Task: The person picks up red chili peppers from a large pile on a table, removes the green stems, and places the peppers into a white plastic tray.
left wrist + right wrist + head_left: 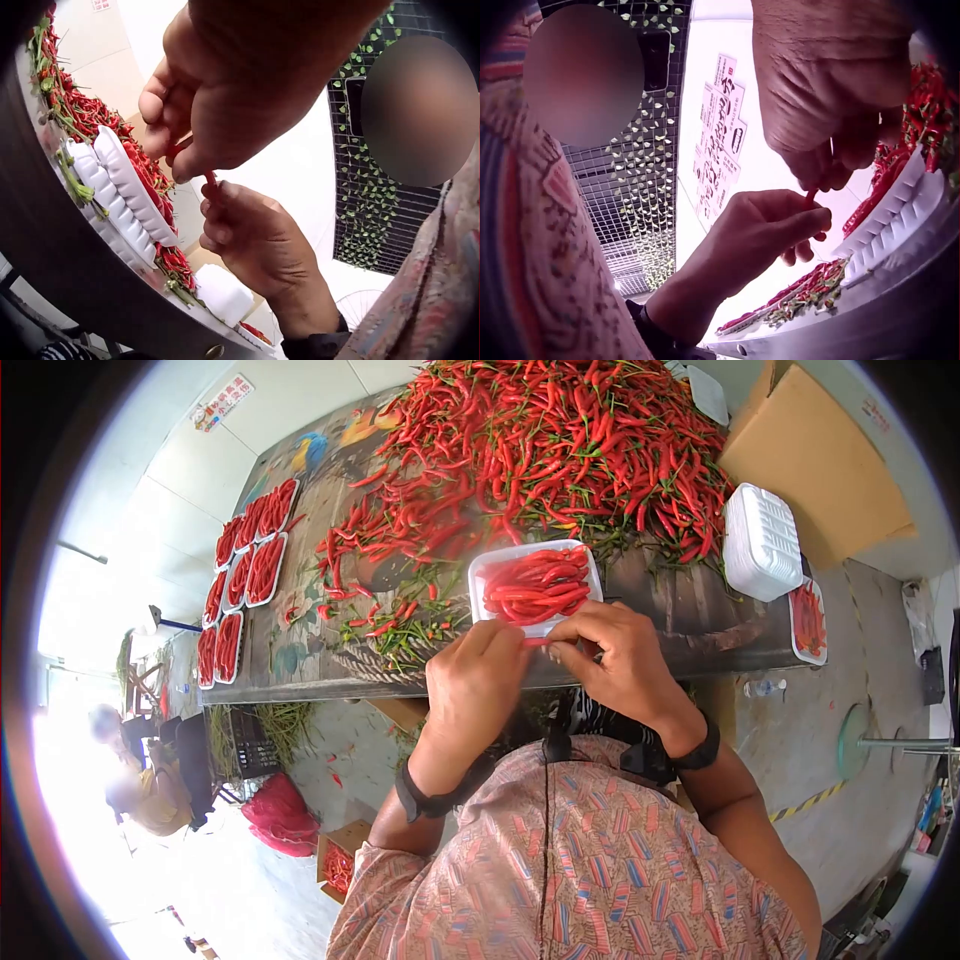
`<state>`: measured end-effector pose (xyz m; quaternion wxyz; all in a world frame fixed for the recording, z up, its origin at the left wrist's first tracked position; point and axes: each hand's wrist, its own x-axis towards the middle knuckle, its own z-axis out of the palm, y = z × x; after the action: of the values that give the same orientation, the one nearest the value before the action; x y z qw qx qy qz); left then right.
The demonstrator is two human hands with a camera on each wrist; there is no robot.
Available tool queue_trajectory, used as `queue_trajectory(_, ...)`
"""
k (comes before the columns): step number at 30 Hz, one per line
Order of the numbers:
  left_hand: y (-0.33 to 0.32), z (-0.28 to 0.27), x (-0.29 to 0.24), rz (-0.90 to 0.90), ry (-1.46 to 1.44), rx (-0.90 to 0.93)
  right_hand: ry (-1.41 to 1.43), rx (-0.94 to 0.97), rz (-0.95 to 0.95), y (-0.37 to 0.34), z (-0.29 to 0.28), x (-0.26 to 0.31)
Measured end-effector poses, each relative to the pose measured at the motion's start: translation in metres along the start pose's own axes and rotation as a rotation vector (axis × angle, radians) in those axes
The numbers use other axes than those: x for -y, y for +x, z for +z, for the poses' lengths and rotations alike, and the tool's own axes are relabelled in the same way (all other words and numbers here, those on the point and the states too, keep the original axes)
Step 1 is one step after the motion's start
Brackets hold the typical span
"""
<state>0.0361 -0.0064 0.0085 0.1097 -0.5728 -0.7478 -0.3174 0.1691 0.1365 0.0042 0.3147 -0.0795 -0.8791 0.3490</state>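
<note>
A thin red chili pepper (537,641) spans the gap between both hands, just in front of the tray's near edge. My left hand (472,672) pinches one end of it, thumb against fingers. At the other end, the right hand (622,660) grips it between thumb and fingertips. Both wrist views show the chili (212,185) held above table height, partly hidden by the fingers. Behind the hands, a white foam tray (480,582) holds a row of red chilies (540,586). From the side, this tray (127,176) sits on another white tray.
A large heap of chilies (570,450) covers the table's back. Filled trays (265,570) line the left edge. To the right stand a stack of empty white trays (762,542), a filled tray (808,622) and a cardboard box (815,455). Green stems (405,635) lie near the front rope.
</note>
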Motion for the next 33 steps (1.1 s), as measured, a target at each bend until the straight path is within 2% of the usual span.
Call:
queue_trajectory(2,0.001,0.0,-0.001,-0.002,-0.045,0.009,-0.053,-0.014,-0.013,0.002,0.0,-0.002)
queue_trajectory(7,0.004,0.0,0.011,-0.139,-0.252,0.037,-0.158,-0.074,-0.077,0.012,0.003,-0.012)
queue_trajectory(10,0.01,0.002,0.021,-0.146,-0.246,0.004,-0.152,-0.124,-0.131,0.018,0.005,-0.015)
queue_trajectory(12,0.01,0.002,0.025,-0.133,-0.219,0.006,-0.084,-0.194,-0.101,0.016,0.007,-0.019)
queue_trajectory(15,0.012,0.002,0.027,-0.116,-0.195,0.023,-0.041,-0.187,-0.016,0.011,0.005,-0.024)
queue_trajectory(21,0.014,0.004,0.028,-0.09,-0.173,0.029,-0.096,-0.201,-0.065,0.007,0.004,-0.03)
queue_trajectory(33,0.019,0.003,0.029,0.04,-0.066,0.03,-0.087,-0.183,-0.046,0.01,0.011,-0.025)
